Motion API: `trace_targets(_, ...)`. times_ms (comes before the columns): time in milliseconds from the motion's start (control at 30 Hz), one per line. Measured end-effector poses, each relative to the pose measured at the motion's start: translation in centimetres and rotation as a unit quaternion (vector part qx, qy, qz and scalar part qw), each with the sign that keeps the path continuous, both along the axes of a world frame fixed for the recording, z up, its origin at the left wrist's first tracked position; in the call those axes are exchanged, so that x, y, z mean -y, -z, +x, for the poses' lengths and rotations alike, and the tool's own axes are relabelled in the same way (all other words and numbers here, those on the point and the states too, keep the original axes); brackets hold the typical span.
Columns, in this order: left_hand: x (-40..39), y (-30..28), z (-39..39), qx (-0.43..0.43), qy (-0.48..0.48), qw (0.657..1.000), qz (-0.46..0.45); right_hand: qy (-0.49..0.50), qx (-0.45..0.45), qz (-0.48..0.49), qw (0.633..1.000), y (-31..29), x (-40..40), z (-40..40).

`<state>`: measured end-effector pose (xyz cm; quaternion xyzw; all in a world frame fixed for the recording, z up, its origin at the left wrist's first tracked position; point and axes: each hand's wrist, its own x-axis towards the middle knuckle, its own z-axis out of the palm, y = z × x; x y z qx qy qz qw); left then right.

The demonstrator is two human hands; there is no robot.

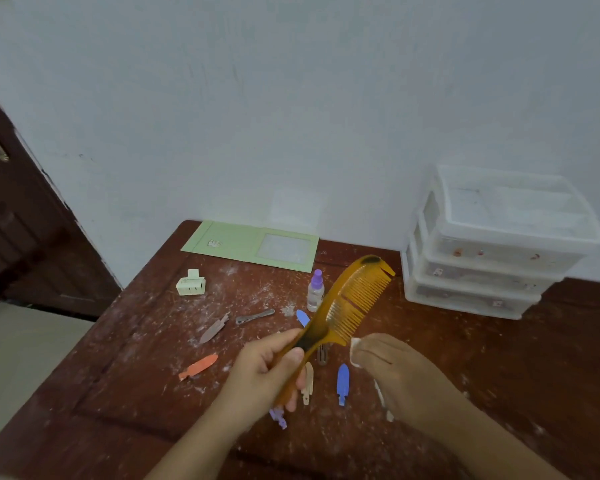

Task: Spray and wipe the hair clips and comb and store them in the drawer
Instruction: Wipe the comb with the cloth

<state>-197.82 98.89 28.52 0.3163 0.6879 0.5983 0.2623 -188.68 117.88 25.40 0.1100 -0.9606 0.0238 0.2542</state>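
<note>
My left hand point(269, 370) grips the handle of an amber comb point(352, 299), held up over the table with its teeth facing right. My right hand point(392, 368) holds a white wipe point(354, 348) just below the comb's teeth. Several hair clips lie on the table: an orange one point(199, 367), a brown one point(214, 328), a grey metal one point(254, 316), blue ones point(342, 383) point(302, 317), a beige one point(308, 382), a purple one point(278, 418) and a pale green claw clip point(191, 283). A small spray bottle point(316, 291) with a purple cap stands behind the comb.
A clear plastic drawer unit point(492, 244) stands at the back right of the dusty brown table point(118, 393), its top drawer pulled out. A green card folder point(253, 244) lies at the back by the white wall. A dark door is at left.
</note>
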Motion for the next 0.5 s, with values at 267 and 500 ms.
trace_targets(267,-0.5,-0.2,-1.1,-0.014,-0.025,0.999,-0.023,0.009,-0.151,-0.199,0.968,-1.1,1.0,0.0)
trace_targets(500,-1.0,-0.2,-0.3,0.071,0.009,0.995,0.072,-0.049,-0.145,-0.139,0.978,-1.7,2.6,-1.5)
